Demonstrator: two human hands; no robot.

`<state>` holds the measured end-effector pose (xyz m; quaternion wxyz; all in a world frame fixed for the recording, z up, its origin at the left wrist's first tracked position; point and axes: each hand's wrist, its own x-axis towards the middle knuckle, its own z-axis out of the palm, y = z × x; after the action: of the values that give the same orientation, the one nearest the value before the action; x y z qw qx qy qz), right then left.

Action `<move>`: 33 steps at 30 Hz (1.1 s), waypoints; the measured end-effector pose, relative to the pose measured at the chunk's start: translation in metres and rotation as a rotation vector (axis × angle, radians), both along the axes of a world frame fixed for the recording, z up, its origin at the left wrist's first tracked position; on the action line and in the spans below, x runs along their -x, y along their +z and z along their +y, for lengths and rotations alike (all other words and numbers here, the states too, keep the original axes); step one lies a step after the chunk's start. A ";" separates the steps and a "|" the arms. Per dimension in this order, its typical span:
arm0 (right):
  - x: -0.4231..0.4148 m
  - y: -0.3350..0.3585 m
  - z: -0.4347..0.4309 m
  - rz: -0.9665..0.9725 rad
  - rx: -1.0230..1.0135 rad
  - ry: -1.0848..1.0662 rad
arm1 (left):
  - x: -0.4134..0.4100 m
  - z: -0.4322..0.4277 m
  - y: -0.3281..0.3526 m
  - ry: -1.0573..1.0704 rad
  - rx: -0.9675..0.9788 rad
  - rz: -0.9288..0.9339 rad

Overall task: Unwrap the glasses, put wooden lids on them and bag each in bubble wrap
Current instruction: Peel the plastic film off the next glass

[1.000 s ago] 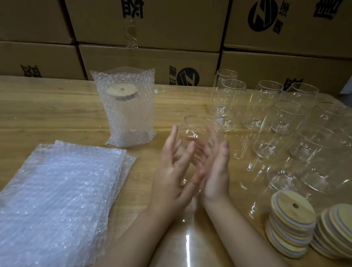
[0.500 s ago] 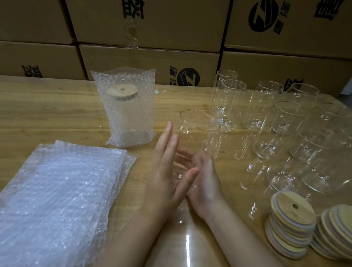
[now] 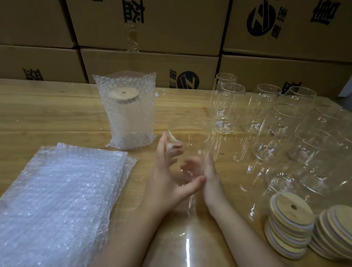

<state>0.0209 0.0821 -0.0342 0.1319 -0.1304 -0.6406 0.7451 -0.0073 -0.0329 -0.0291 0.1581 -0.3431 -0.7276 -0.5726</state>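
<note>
Two hands, left (image 3: 167, 181) and right (image 3: 210, 179), clasp a glass (image 3: 188, 143) just above the table (image 3: 45, 111), near the bagged glass (image 3: 127, 116); a firm hold kept low would best suit peeling off its clear film (image 3: 186, 219).

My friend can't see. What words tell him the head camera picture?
A left hand and right hand hold a clear glass at a wooden table. Bubble-wrap bags lie left; empty glasses and wooden lids sit right.

Wooden table (image 3: 34, 108), stacked cardboard boxes (image 3: 170, 18)
</note>
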 end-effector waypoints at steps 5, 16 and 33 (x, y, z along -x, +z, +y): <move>-0.004 0.007 -0.011 0.115 0.110 0.024 | 0.003 0.001 -0.005 -0.036 0.012 -0.089; -0.019 0.021 -0.011 0.573 -0.525 -0.096 | 0.007 0.001 -0.010 -0.086 0.022 -0.161; -0.006 0.001 0.009 0.353 -0.336 0.058 | 0.011 0.001 -0.019 -0.131 0.108 -0.276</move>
<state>0.0273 0.0912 -0.0334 0.2404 0.0440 -0.7259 0.6429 -0.0182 -0.0316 -0.0484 0.0002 -0.3157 -0.7483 -0.5834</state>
